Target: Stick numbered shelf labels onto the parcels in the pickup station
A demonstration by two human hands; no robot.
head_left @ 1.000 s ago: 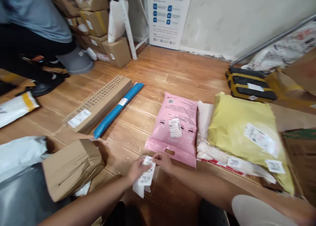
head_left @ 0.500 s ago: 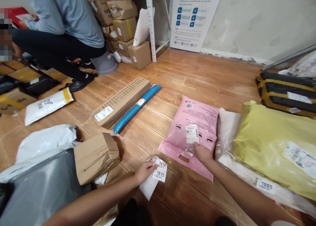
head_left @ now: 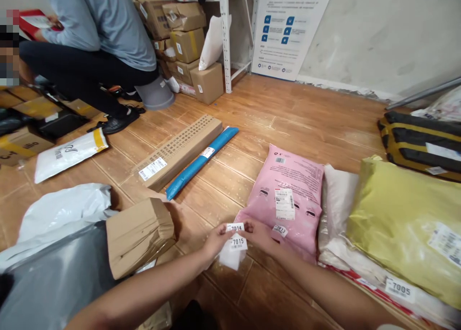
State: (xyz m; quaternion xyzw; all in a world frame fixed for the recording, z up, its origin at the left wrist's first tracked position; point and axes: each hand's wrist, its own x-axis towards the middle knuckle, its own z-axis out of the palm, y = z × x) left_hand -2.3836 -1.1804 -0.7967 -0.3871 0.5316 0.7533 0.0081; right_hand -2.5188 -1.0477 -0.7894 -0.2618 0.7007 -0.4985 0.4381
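Note:
Low in the middle of the head view, my left hand (head_left: 214, 242) pinches a strip of white backing paper (head_left: 230, 259) that carries number stickers. On it are a 7014 sticker (head_left: 235, 227) and a 7015 sticker (head_left: 238, 242). My right hand (head_left: 255, 234) has its fingers closed at the edge of the 7014 sticker; whether that sticker is lifted off the backing I cannot tell. Just beyond my hands a pink mailer bag (head_left: 300, 176) lies flat on the floor. It bears a shipping label (head_left: 285, 204) and, near its lower end, a 7013 sticker (head_left: 280, 230).
Right of the pink bag lie pale parcels and a yellow bag (head_left: 392, 214). A long carton (head_left: 183, 147) and blue tube parcel (head_left: 203, 162) lie ahead. Grey bags (head_left: 68, 267) and a brown box (head_left: 137, 234) are at left. A person (head_left: 118, 22) sits beyond, near stacked boxes (head_left: 187, 44).
My right hand has left the pink bag, where a 7013 sticker now shows, and moved left to the sticker strip. My left hand has raised the strip slightly.

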